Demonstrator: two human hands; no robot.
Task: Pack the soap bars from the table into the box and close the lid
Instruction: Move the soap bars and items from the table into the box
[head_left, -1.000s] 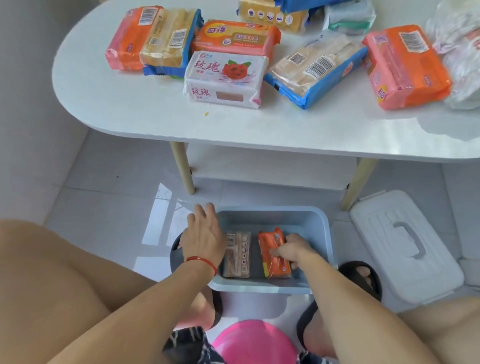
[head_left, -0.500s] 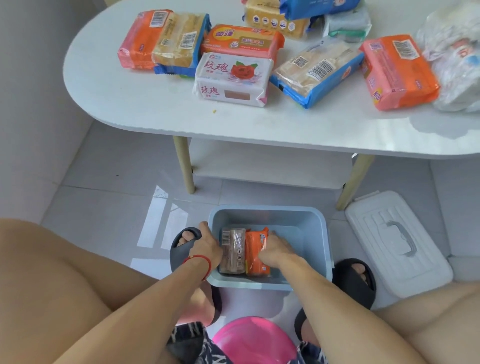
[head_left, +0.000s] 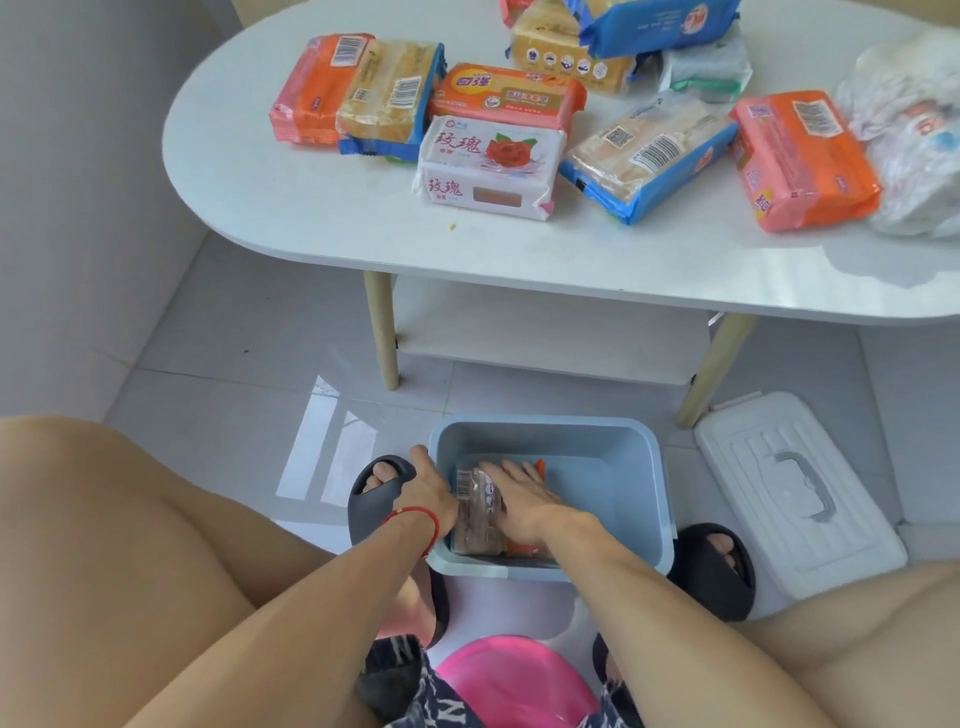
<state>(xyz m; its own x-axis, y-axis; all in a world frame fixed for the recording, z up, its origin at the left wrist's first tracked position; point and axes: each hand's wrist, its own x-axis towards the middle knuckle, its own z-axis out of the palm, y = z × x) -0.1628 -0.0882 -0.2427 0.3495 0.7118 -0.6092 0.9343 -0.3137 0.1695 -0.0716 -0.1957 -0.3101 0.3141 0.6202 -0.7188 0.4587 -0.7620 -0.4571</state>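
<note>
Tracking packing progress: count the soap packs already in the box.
2. A brownish pack lies at the left side of the box. An orange pack sits right of it, mostly under the right hand. Others may be hidden beneath that hand.

Single head-worn wide-angle view, looking forward and steeply down from a seated person. Near field: both forearms, knees, and the box (head_left: 550, 441) on the floor between the feet. Farther up-frame: the worktop (head_left: 322, 218) seen from above, its far end cropped. Edges bow from lens distortion.
</note>
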